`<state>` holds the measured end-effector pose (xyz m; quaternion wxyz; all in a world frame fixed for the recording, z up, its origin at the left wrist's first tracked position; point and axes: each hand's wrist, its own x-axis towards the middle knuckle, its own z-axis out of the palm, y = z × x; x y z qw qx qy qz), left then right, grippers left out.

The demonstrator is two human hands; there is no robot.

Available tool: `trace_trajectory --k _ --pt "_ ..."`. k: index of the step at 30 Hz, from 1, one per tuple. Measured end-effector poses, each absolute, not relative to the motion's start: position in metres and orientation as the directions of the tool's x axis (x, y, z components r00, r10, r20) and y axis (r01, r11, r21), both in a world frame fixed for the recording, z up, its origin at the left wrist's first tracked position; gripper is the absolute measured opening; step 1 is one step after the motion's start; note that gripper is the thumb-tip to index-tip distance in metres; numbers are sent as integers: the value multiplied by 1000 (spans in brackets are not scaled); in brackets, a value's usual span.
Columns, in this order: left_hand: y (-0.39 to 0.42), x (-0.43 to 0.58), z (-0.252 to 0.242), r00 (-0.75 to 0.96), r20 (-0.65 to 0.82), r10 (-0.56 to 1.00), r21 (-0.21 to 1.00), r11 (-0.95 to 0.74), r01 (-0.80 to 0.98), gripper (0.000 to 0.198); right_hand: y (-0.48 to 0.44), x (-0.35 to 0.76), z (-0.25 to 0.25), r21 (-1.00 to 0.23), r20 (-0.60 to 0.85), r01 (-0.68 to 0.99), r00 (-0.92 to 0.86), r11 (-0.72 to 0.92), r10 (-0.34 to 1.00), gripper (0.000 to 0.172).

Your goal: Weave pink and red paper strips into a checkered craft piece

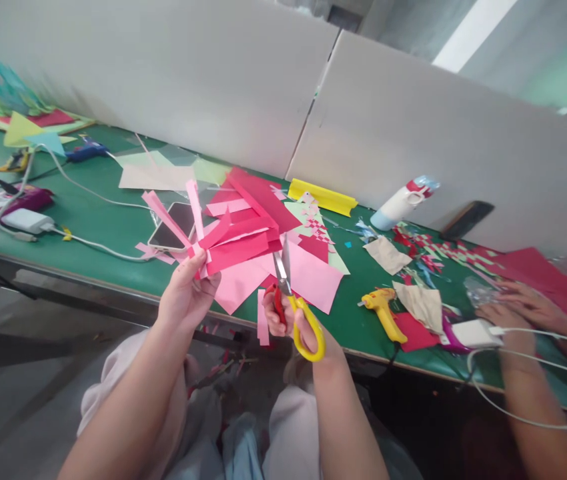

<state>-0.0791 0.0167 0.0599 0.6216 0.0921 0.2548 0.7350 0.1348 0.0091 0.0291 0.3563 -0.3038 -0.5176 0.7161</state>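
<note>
My left hand (189,287) pinches a bundle of red and pink paper strips (213,248) above the front of the table. Pink strip ends fan out up and to the left, and wider red pieces reach right. In my right hand (296,327) are scissors (308,333) with one yellow handle loop and red on the other; the blades point up, slightly parted, beside the red paper's right end. I cannot tell whether they touch it. Pink paper sheets (313,273) lie beneath, and a phone (173,225) rests behind the strips.
Glue guns lie left (87,149) and right (384,312) on the green table (98,230). A white bottle (403,202) and a yellow folded strip (322,197) stand by the partition. Cables cross both sides. Another person's hands (518,307) work at the right.
</note>
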Motion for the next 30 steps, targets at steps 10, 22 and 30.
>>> trace_trajectory --k 10,22,30 --pt "17 -86 65 -151 -256 955 472 -13 -881 7 11 151 42 -993 -48 -58 -621 -107 782 36" --pt "16 -100 62 -207 -195 959 615 -45 -787 14 8 163 51 -991 -116 27 -632 -128 766 48" --pt "15 -106 68 -202 -265 943 605 0 -796 23 15 169 39 -980 -187 83 -681 -180 708 37"
